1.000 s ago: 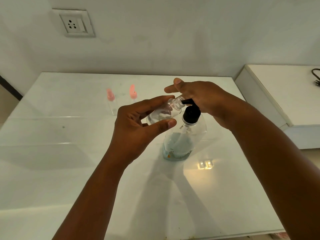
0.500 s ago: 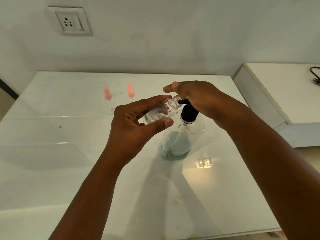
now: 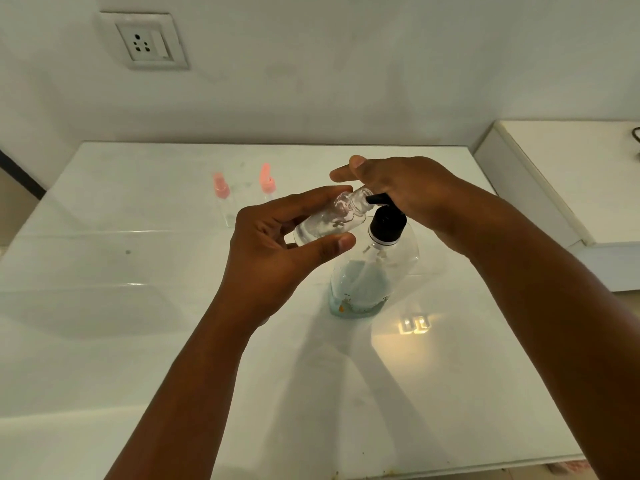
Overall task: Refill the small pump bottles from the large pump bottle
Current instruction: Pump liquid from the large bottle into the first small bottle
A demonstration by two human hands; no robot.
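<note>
I see a white glossy table (image 3: 138, 341) set against a pale wall, with a white socket plate (image 3: 147, 41) on the wall at upper left.

Far left of centre on the table, two small pump bottles stand upright near each other: one with a pink pump top (image 3: 220, 187), and to its right another with a pink pump top (image 3: 267, 180). Their clear bodies are hard to make out against the surface.

Next, the left hand (image 3: 277, 251) is raised above the table. Its fingers and thumb are curled round a small clear bottle (image 3: 330, 221), which is tilted so that its open neck points up and to the right, touching the black nozzle.

To the right, the large pump bottle (image 3: 367, 282) stands upright on the table, clear, with bluish liquid in its lower part. Its black pump head (image 3: 386, 221) sits on top.

The right hand (image 3: 408, 192) rests on the top of the pump head, palm down. I cannot tell whether its fingers curl round the pump.

At far right a white side unit (image 3: 571, 174) stands beside the table, with a dark cable (image 3: 635, 136) at its edge.
</note>
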